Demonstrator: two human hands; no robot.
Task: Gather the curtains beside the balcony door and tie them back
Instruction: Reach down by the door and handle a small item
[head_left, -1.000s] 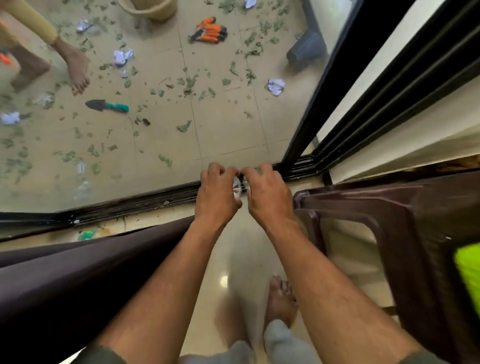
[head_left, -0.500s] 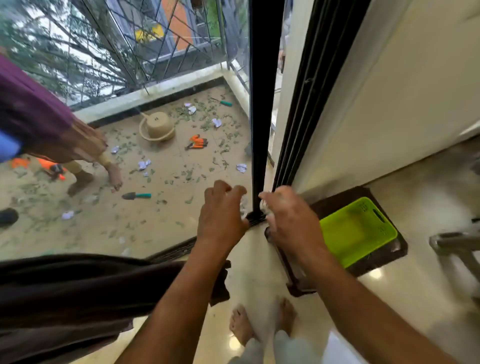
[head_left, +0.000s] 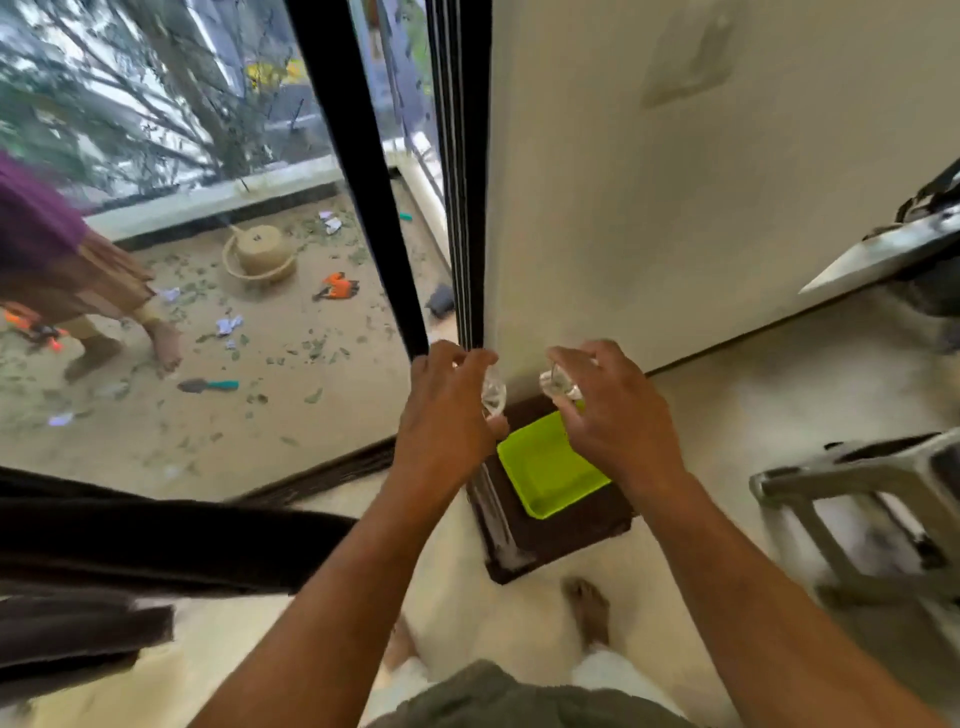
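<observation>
We've got a clear tieback piece pinched in each hand, left hand and right hand, held apart, probably so they can wrap round the dark curtain bunched at our left.

Pretty bright overall, lit by soft daylight coming in through the balcony glass at upper left. Shadows are kept faint, with a bit of glare seen on the shiny floor at lower centre. Motion blur is smeared over everything, worst at the right edge. Straight door frames are bent by wide-angle distortion.

Matt dark cloth curtain
</observation>
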